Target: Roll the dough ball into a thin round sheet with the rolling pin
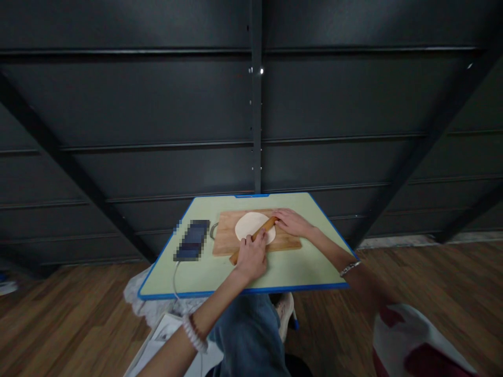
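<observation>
A flat round of pale dough (248, 224) lies on a wooden cutting board (226, 236). Slantwise across the dough runs a wooden rolling pin (268, 225), its near end pointing left toward me. My left hand (252, 256) is closed over the pin's nearer part, fingers bent on top of it. At the far right end, my right hand (291, 222) has its fingers over the pin. Part of the dough is hidden under the pin and my left hand.
The board rests on a small pale green table (314, 272) with a blue edge. Left of it lies a blurred-out phone (192, 241) with a white cable (175, 280). A dark panelled wall (188, 104) stands behind; a white box (157, 340) sits below left.
</observation>
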### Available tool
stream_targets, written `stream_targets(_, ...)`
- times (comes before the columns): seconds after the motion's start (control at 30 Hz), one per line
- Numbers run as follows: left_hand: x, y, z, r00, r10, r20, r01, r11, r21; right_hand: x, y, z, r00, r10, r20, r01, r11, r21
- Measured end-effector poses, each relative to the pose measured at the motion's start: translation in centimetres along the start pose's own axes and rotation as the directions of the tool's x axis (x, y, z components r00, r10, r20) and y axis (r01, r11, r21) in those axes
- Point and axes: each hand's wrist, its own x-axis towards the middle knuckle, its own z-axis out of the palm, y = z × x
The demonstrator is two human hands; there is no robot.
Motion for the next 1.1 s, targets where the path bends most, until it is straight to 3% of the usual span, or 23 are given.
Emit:
stream_targets(0.1,-0.8,-0.3,0.2,0.998,0.052,-0.017,-0.052,0.998,0.026,-0.5,-0.9,-0.5,0.998,-0.055,-0.019,0.056,0.998,0.019)
stream_targets(0.2,-1.7,-0.6,0.7,0.990,0.126,-0.060,-0.122,0.990,0.068,-1.1,-1.6,-0.6,0.999,-0.028,-0.021,0.029,0.999,0.016)
stream_targets(0.3,-2.5,-0.9,1.2,0.989,0.096,-0.110,-0.088,0.993,0.083,-1.6,-2.0,-0.5,1.000,-0.003,0.009,0.003,1.000,0.006)
stream_targets(0.5,-2.5,-2.8,0.8,0.976,0.059,-0.210,-0.082,0.991,-0.105,-3.2,-2.7,-0.2,0.998,0.047,0.047,-0.043,0.996,-0.081)
stream_targets(0.6,-1.5,-5.2,0.6,0.933,-0.066,-0.355,-0.063,0.938,-0.341,-4.3,-3.5,-0.6,0.990,0.133,0.037,-0.126,0.980,-0.155)
stream_targets(0.67,-0.5,-7.3,0.8,0.855,-0.275,-0.441,0.005,0.853,-0.522,-4.9,-4.0,-0.9,0.975,0.223,0.001,-0.219,0.957,-0.192)
stream_targets(0.73,0.7,-9.2,1.0,0.763,-0.485,-0.427,0.117,0.754,-0.647,-5.3,-4.1,-1.1,0.943,0.332,-0.040,-0.333,0.924,-0.185)
stream_targets(0.77,1.4,-9.9,1.1,0.737,-0.555,-0.385,0.179,0.710,-0.680,-5.4,-4.0,-1.1,0.919,0.391,-0.053,-0.394,0.906,-0.156)
stream_targets(0.9,4.3,-11.2,1.0,0.814,-0.543,-0.205,0.308,0.704,-0.640,-4.7,-2.5,0.5,0.823,0.563,-0.071,-0.547,0.821,0.166)
stream_targets(0.97,5.8,-11.0,0.7,0.843,-0.518,-0.144,0.343,0.725,-0.598,-3.7,-1.7,1.7,0.792,0.603,-0.095,-0.528,0.755,0.389)
stream_targets(1.1,8.7,-10.3,0.3,0.855,-0.515,-0.051,0.402,0.724,-0.561,-1.3,-1.5,3.0,0.717,0.679,-0.155,-0.382,0.569,0.728)
